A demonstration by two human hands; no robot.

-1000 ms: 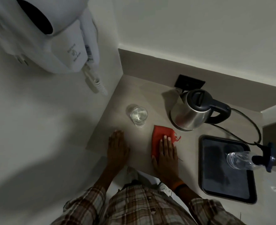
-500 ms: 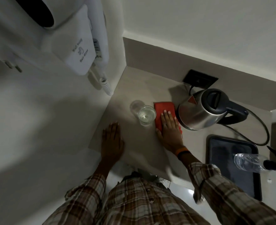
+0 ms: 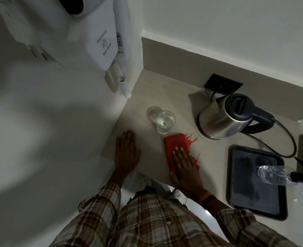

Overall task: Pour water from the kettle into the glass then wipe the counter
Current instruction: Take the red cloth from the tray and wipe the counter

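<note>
Dim corner, white walls (image 3: 218, 24), wall-mounted hair dryer (image 3: 100, 41) at left

On the white wall-mounted dryer (image 3: 100, 38) above my table I could read "Hair Dryer" under a small logo; the line above it and the side sticker's print were too blurred.

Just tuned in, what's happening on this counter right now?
A person is wiping the counter. Their right hand lies flat on a red cloth, pressing it to the surface in front of the glass, which already holds water. Their left hand rests flat on the counter near its left edge, holding nothing. The kettle stands upright to the right of the glass, so the pouring looks finished.
</note>
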